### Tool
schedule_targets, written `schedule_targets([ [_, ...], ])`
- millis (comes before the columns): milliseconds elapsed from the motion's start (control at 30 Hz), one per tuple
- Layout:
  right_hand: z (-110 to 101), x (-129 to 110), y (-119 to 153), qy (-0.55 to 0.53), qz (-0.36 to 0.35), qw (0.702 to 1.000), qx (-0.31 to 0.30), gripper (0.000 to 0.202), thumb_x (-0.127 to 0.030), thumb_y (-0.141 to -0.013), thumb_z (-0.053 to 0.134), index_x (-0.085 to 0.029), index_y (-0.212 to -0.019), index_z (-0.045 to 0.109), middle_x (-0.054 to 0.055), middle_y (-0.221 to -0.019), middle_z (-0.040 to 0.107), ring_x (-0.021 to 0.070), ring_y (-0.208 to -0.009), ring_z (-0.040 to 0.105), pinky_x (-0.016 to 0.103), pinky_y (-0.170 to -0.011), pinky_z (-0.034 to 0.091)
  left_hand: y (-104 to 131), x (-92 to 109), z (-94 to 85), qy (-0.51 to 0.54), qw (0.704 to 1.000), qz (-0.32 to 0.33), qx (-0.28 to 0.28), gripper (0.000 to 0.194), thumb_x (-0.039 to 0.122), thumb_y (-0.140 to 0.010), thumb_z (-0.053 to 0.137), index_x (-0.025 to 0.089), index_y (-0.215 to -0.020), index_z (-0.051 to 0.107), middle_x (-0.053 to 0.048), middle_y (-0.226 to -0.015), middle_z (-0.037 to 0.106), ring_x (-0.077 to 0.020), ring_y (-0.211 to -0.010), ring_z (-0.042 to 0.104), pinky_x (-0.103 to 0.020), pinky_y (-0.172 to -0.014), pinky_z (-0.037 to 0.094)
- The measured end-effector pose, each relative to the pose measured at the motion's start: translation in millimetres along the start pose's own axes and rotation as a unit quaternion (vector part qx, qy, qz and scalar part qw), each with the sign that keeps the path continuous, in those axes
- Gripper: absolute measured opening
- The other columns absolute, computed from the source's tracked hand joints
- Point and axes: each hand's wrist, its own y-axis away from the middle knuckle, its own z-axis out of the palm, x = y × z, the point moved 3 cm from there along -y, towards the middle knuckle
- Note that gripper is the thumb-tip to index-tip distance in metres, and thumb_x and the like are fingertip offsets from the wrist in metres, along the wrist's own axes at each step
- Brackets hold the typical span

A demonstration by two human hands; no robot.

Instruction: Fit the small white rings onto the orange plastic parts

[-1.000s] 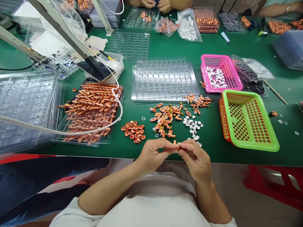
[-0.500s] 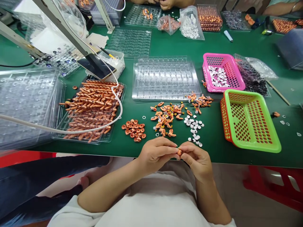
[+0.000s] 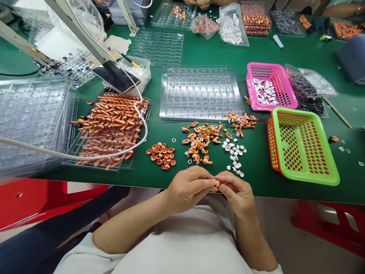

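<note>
Between my fingertips at the table's front edge is a small orange piece [image 3: 218, 183]. My left hand [image 3: 191, 187] pinches it from the left and my right hand [image 3: 237, 190] from the right, so the fingers partly cover it. Just beyond my hands lies a pile of orange curved parts [image 3: 201, 142] mixed with small yellow bits. White round caps [image 3: 234, 156] are scattered to its right. Copper-coloured cups [image 3: 162, 156] form a group on the left.
A clear tray [image 3: 201, 93] lies mid-table. A green basket [image 3: 325, 152] and a pink basket [image 3: 291, 93] stand right. Trays of orange parts [image 3: 114, 121], a phone [image 3: 116, 79] and a white cable [image 3: 144, 129] are left. People's hands [image 3: 203, 3] show across the table.
Both hands keep the small orange piece pinched in nearly the same place. At lower left, the dark-clothed leg of another person has shifted, and more of a red stool shows.
</note>
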Motion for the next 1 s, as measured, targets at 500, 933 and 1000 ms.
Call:
schedule_targets([
  [500,2,-8,-2,0.036,-0.035,0.999,0.011,0.025,-0.014,-0.087,0.068,-0.030,-0.106,0.075,0.005,-0.093,0.068,0.0186,-0.087,0.067,0.030,-0.070,0.062,2,-1,1.4,-0.008,0.999,0.028,0.018,0.020,0.008,-0.088,0.062,0.016,-0.106,0.068,-0.010,-0.088,0.073,-0.0162,-0.081,0.068,-0.027,-0.070,0.057],
  [933,1,-12,-1,0.091,-0.073,0.993,0.004,0.033,-0.007,-0.087,0.065,-0.030,-0.110,0.074,0.005,-0.095,0.070,0.0180,-0.086,0.068,0.029,-0.069,0.061,4,-2,2.3,-0.003,1.000,0.025,0.006,0.030,0.002,-0.088,0.056,0.015,-0.114,0.065,-0.011,-0.093,0.073,-0.0176,-0.086,0.067,-0.030,-0.074,0.058],
  [1000,2,-14,0,0.126,-0.085,0.988,0.000,0.036,-0.006,-0.087,0.064,-0.030,-0.113,0.072,0.005,-0.097,0.070,0.0176,-0.088,0.067,0.029,-0.072,0.060,5,-3,2.8,-0.007,1.000,0.023,0.011,0.031,0.002,-0.088,0.057,0.016,-0.115,0.064,-0.011,-0.093,0.072,-0.0177,-0.086,0.067,-0.030,-0.074,0.058],
])
